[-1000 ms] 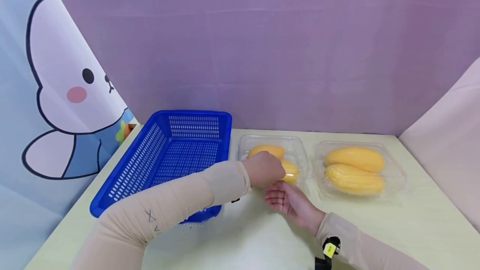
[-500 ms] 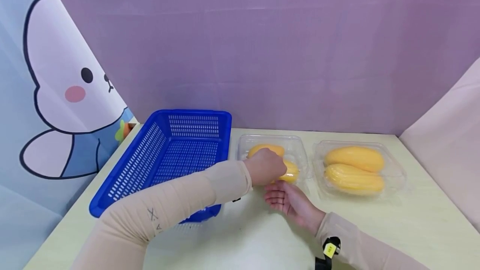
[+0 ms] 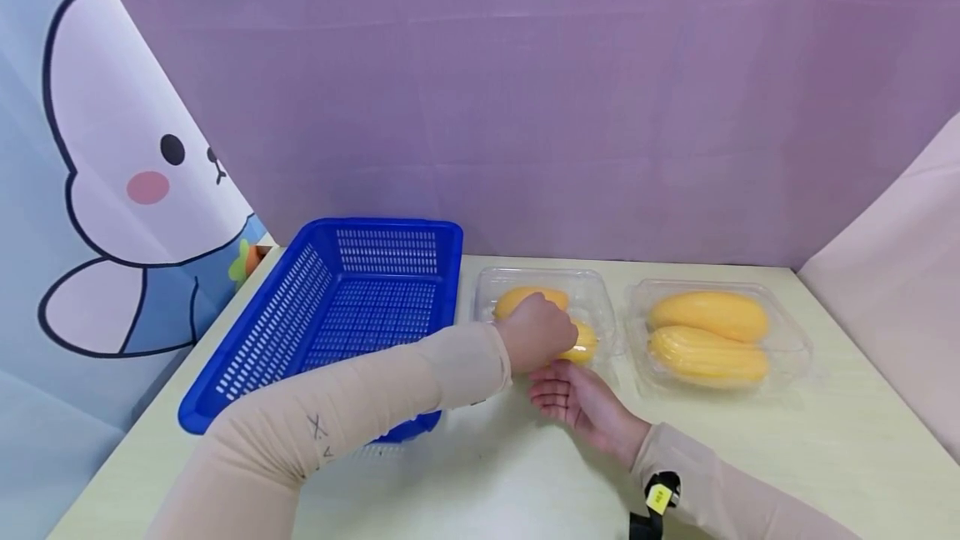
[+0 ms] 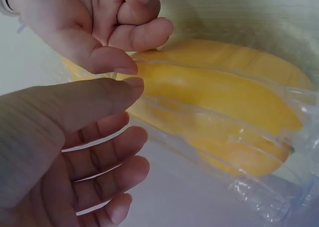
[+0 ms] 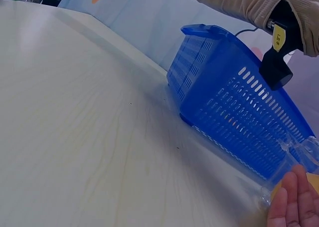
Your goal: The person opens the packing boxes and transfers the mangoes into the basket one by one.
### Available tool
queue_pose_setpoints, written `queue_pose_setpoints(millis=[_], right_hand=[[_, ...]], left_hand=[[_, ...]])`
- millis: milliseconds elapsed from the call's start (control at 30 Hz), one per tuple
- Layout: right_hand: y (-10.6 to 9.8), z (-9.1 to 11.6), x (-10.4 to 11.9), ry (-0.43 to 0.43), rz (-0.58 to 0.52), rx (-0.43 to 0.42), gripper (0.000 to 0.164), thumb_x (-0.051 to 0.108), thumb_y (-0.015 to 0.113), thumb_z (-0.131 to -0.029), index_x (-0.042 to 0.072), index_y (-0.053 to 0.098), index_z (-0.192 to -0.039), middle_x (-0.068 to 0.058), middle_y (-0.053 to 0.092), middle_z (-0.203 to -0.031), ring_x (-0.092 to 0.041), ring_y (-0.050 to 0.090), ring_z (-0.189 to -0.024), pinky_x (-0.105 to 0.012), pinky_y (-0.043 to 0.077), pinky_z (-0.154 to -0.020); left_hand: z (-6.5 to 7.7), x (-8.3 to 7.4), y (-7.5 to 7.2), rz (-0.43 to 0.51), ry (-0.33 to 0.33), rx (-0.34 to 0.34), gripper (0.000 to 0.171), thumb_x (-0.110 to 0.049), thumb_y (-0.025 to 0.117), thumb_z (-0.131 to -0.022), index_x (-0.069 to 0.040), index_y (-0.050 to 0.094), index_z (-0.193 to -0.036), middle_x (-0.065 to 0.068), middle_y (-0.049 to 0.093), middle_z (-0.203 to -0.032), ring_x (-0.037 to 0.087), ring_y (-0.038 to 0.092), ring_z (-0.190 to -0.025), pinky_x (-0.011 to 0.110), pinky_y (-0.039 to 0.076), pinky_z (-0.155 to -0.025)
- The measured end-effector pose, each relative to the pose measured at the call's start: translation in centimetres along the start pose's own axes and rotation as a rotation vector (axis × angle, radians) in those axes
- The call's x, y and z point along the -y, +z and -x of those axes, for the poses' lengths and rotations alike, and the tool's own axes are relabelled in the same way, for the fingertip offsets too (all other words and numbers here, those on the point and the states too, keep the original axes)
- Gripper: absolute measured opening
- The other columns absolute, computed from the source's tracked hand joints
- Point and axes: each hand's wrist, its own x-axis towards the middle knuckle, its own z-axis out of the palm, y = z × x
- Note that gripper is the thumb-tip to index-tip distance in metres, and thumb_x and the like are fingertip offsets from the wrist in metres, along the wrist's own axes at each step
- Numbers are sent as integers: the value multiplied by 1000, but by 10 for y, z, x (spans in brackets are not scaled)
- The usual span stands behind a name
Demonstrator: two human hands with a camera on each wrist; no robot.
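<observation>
My left hand point(image 3: 538, 333) reaches over the near edge of a clear plastic box point(image 3: 592, 290). Its thumb lies at the thin rim, with the fingers curled below in the left wrist view. From the right, my right hand point(image 3: 585, 407) is turned palm up at the same edge, fingers loosely curled. The thumbs of both hands meet on the plastic there, around a thin clear sliver. Inside the box lie long yellow fruits, one point(image 3: 528, 298) behind and another point(image 3: 581, 344) in front, both partly hidden by my left hand.
A second clear plastic box point(image 3: 787, 348) with two more long yellow fruits point(image 3: 708, 340) stands to the right. To the left is a blue slotted basket point(image 3: 300, 307), passed over by my left forearm. A purple cloth point(image 3: 570, 123) hangs behind the table.
My left hand has shifted slightly to the right along the box edge. The right hand, both boxes and the basket stay in place.
</observation>
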Motion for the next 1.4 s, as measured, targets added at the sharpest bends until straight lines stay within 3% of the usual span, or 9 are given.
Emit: queue_pose_setpoints(millis=[233,700,1067,1400], right_hand=[[0,2,-1,3,-11,-8,29,16,33,-101,0,58,-98,-3,68,-82,-13,64,-77,-25,53,-73],[0,2,2,-12,-15,-9,25,13,34,-101,5,56,-93,-2,67,-82,-13,64,-77,-25,53,-75],[1,1,0,-23,-38,-17,26,10,36,-100,4,59,-91,-2,65,-78,-12,62,-73,-23,53,-70],[0,2,0,-28,-42,5,26,15,41,-100,6,63,-89,0,65,-76,-9,61,-69,-21,52,-67]], left_hand=[[-8,-7,2,-22,-31,28,13,-19,55,-94,-28,64,-93,-15,64,-89,4,56,-77,21,46,-74],[-6,-6,0,-41,-30,10,10,-19,57,-92,-27,63,-96,-14,62,-90,5,57,-81,22,47,-76],[-2,-5,-1,-130,-18,-68,12,-21,55,-93,-29,64,-91,-15,62,-83,4,54,-73,19,46,-71],[3,7,-9,-127,-23,-154,14,-21,54,-92,-28,66,-97,-12,65,-88,8,58,-79,23,47,-75]])
